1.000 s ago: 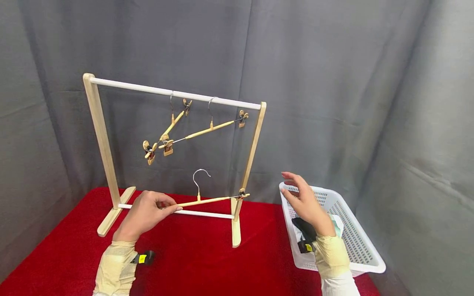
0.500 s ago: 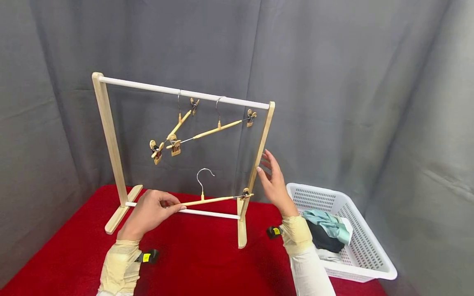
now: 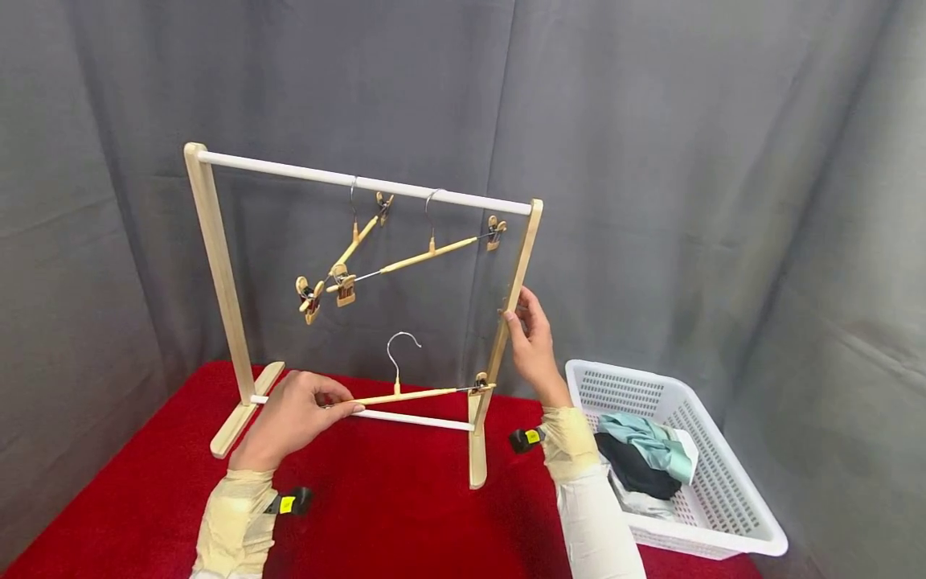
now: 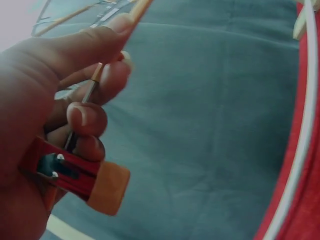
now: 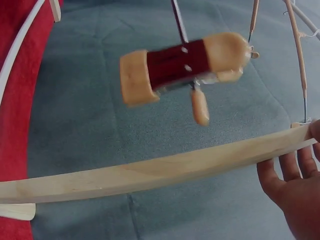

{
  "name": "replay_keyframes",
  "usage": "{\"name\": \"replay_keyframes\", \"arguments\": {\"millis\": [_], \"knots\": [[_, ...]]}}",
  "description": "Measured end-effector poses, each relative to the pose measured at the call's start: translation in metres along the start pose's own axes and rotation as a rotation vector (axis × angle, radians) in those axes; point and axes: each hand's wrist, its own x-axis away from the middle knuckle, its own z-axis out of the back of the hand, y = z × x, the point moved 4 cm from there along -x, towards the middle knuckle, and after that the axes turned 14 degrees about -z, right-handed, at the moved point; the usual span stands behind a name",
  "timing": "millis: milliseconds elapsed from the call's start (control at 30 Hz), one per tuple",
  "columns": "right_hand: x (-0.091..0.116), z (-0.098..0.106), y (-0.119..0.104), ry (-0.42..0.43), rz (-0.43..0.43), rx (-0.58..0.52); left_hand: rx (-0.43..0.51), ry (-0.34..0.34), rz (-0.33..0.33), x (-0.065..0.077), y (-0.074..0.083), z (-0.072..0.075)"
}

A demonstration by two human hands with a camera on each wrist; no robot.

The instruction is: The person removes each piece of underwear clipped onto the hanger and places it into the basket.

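My left hand [image 3: 289,418] pinches a wooden clip hanger [image 3: 419,394] near its left end, thumb against fingers, with the metal hook pointing up. In the left wrist view, one of its clips [image 4: 80,175] sits under the curled fingers. My right hand [image 3: 534,350] grips the right post [image 3: 517,269] of a small wooden clothes rack. The right wrist view shows the thumb on one side of that post and fingers [image 5: 290,167] on the other. The hanger's other clip [image 5: 177,69] appears close by there. Two more clip hangers [image 3: 430,254] hang from the white top rail [image 3: 289,170].
A white perforated basket [image 3: 738,466] stands at the right, holding teal cloth [image 3: 647,445], black cloth [image 3: 637,474] and some white cloth. Red cloth [image 3: 376,515] covers the table. Grey curtain [image 3: 651,161] hangs behind the rack, whose feet [image 3: 477,458] rest on the red surface.
My right hand has moved left from over the basket to the rack's right post and closed round it. The left hand still holds the hanger low before the rack. The view has shifted slightly.
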Motion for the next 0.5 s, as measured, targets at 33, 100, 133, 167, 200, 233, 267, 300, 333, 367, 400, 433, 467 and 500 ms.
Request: {"name": "replay_keyframes", "arguments": {"millis": [33, 100, 133, 167, 200, 233, 267, 300, 333, 367, 400, 433, 467, 500], "knots": [[0.000, 0.000, 0.000, -0.004, 0.004, 0.003, -0.011, -0.006, -0.002, 0.000, 0.001, 0.002], [0.000, 0.000, 0.000, -0.016, 0.004, 0.010, -0.039, -0.016, 0.006, 0.003, 0.004, 0.008], [0.000, -0.001, 0.000, -0.026, 0.002, 0.007, -0.058, -0.019, 0.016, 0.006, 0.005, 0.012], [0.001, -0.002, 0.000, -0.035, -0.001, 0.009, -0.073, -0.022, 0.022, 0.008, 0.005, 0.015], [0.001, -0.002, 0.001, -0.042, -0.002, 0.008, -0.089, -0.026, 0.028, 0.010, 0.006, 0.018], [0.002, -0.002, 0.001, -0.046, -0.002, 0.014, -0.100, -0.028, 0.034, 0.012, 0.005, 0.020], [0.002, -0.002, 0.002, -0.048, -0.002, 0.016, -0.107, -0.032, 0.042, 0.014, 0.005, 0.023], [0.002, -0.001, 0.002, -0.050, 0.002, 0.016, -0.115, -0.033, 0.046, 0.016, 0.005, 0.026], [0.002, 0.000, 0.002, -0.049, 0.006, 0.018, -0.119, -0.030, 0.050, 0.018, 0.004, 0.029], [0.002, 0.001, 0.003, -0.048, 0.008, 0.021, -0.122, -0.028, 0.050, 0.019, 0.003, 0.032], [0.001, 0.002, 0.003, -0.049, 0.009, 0.020, -0.121, -0.025, 0.050, 0.021, 0.003, 0.035], [0.001, 0.003, 0.003, -0.050, 0.005, 0.017, -0.120, -0.023, 0.050, 0.023, 0.002, 0.038], [0.000, 0.004, 0.004, -0.056, -0.001, 0.012, -0.117, -0.020, 0.054, 0.025, 0.001, 0.041], [-0.001, 0.005, 0.004, -0.063, -0.008, 0.006, -0.114, -0.017, 0.056, 0.027, -0.001, 0.045]]}}
